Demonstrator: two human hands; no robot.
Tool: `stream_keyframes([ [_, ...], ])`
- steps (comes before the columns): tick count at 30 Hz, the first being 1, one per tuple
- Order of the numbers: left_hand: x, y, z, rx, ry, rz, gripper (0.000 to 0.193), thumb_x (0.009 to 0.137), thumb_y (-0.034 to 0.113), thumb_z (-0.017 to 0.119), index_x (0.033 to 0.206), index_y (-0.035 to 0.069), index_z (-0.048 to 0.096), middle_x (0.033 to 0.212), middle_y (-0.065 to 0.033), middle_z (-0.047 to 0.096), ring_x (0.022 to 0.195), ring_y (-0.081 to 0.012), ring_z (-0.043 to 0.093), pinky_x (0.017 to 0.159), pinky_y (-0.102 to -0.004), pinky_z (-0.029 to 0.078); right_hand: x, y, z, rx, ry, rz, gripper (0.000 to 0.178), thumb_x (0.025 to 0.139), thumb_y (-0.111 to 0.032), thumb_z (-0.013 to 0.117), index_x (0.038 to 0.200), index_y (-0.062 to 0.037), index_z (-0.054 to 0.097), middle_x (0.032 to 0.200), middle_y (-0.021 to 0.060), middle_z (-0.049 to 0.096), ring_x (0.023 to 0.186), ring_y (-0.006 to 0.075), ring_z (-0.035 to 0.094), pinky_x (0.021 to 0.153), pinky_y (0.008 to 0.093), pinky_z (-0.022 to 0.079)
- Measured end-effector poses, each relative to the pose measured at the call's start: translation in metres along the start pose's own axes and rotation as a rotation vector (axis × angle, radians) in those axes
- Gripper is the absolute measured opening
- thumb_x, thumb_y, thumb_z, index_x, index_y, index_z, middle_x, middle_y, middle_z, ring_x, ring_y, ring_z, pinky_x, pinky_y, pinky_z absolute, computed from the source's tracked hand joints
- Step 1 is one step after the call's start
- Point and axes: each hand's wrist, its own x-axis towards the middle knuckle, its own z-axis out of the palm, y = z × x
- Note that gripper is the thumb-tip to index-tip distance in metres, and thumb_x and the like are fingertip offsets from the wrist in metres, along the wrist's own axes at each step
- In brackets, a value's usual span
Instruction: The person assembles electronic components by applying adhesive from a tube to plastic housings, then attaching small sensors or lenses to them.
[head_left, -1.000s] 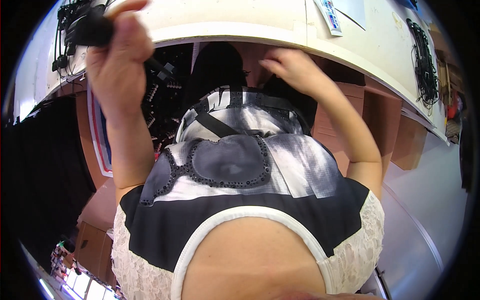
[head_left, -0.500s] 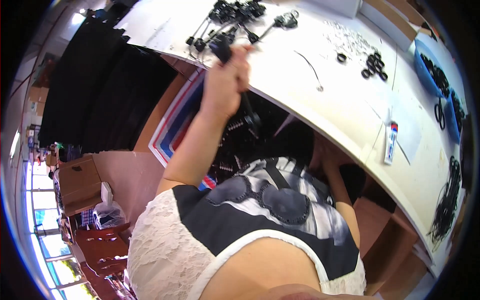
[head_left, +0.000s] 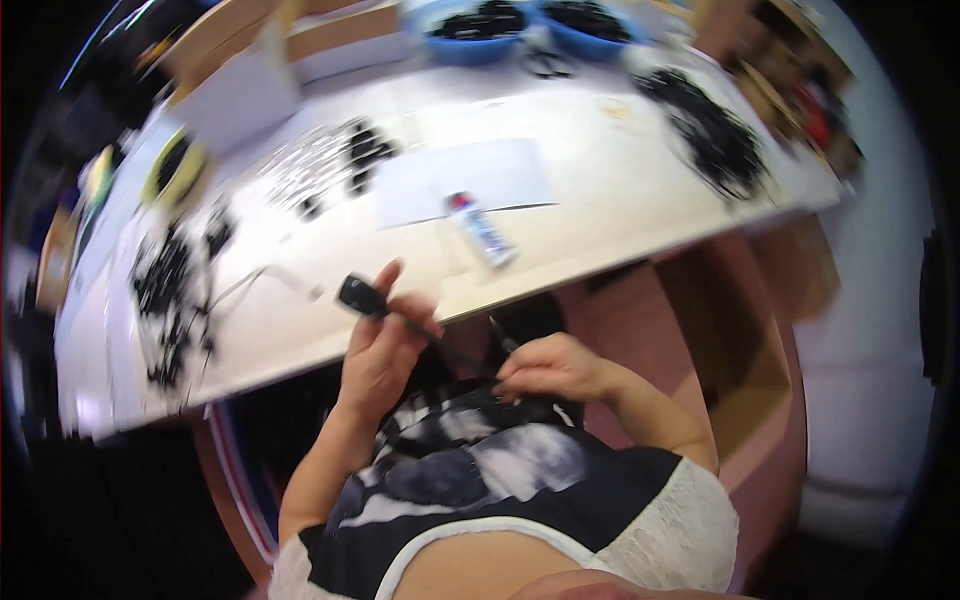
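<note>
Head: left hand (head_left: pixel 388 325) holds black part (head_left: pixel 362 296) across table's near edge (head_left: pixel 280 368).

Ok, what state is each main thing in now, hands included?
Left hand: closed on the black-headed piece
Black-headed piece: held, tilted
Right hand: closed on a thin dark item, too blurred to identify
Tube: lying flat, overlapping the white sheet
White sheet: flat
Blue bowls: uncovered, holding black parts
Black cable bundle: loosely heaped

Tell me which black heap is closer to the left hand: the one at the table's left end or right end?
The left-end heap, lying left of the left hand; the right-end heap lies much farther off, past the tube.
</note>
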Motion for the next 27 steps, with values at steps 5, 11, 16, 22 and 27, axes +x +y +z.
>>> stream_keyframes([
  [5, 0.024, -0.014, 0.032, 0.172, -0.037, -0.118, 0.055, 0.091, 0.018, 0.046, 0.137, 0.008, 0.018, 0.101, -0.0111, 0.053, 0.093, -0.0188, 0.055, 0.079, -0.0325, 0.047, -0.025, -0.026, 0.000, -0.073, -0.008, 0.161, 0.022, 0.087, -0.018, 0.053, 0.101, -0.0009, 0.056, 0.077, 0.0051, 0.061, 0.065, 0.0084, 0.055, 0.063, 0.0241, 0.045],
  [11, 0.010, 0.014, 0.016, 0.642, 0.102, -0.023, 0.044, 0.091, 0.022, 0.047, 0.128, 0.000, 0.038, 0.100, -0.0105, 0.057, 0.084, -0.0157, 0.057, 0.078, -0.0291, 0.046, -0.075, -0.076, -0.122, -0.617, 0.927, 0.025, 0.034, 0.089, -0.030, 0.048, 0.116, -0.0086, 0.050, 0.071, 0.0125, 0.060, 0.063, 0.0209, 0.060, 0.057, 0.0320, 0.047],
  [16, -0.016, 0.028, -0.003, 0.791, 0.305, -0.057, 0.031, 0.089, 0.011, 0.049, 0.119, 0.001, 0.049, 0.094, -0.0077, 0.058, 0.079, -0.0134, 0.056, 0.075, -0.0267, 0.046, -0.105, -0.115, -0.277, -1.842, 1.361, 0.209, 0.026, 0.087, -0.032, 0.048, 0.105, -0.0166, 0.057, 0.067, 0.0115, 0.062, 0.063, 0.0282, 0.062, 0.054, 0.0402, 0.049],
  [22, -0.023, 0.030, -0.007, 0.847, 0.348, -0.071, 0.030, 0.088, 0.006, 0.048, 0.118, 0.001, 0.050, 0.094, -0.0077, 0.058, 0.079, -0.0121, 0.055, 0.075, -0.0242, 0.045, -0.117, -0.068, -0.390, -1.750, 1.440, 0.629, 0.024, 0.087, -0.026, 0.046, 0.106, -0.0207, 0.059, 0.096, 0.0070, 0.059, 0.095, 0.0240, 0.055, 0.077, 0.0425, 0.043],
  [27, -0.036, 0.039, -0.013, 0.948, 0.401, -0.144, 0.030, 0.088, 0.005, 0.047, 0.117, 0.000, 0.050, 0.100, -0.0091, 0.058, 0.084, -0.0131, 0.055, 0.076, -0.0240, 0.044, -0.077, -0.055, -0.416, -1.636, 1.466, 0.905, 0.029, 0.084, -0.032, 0.049, 0.112, -0.0282, 0.057, 0.111, 0.0096, 0.054, 0.110, 0.0268, 0.047, 0.088, 0.0497, 0.037],
])
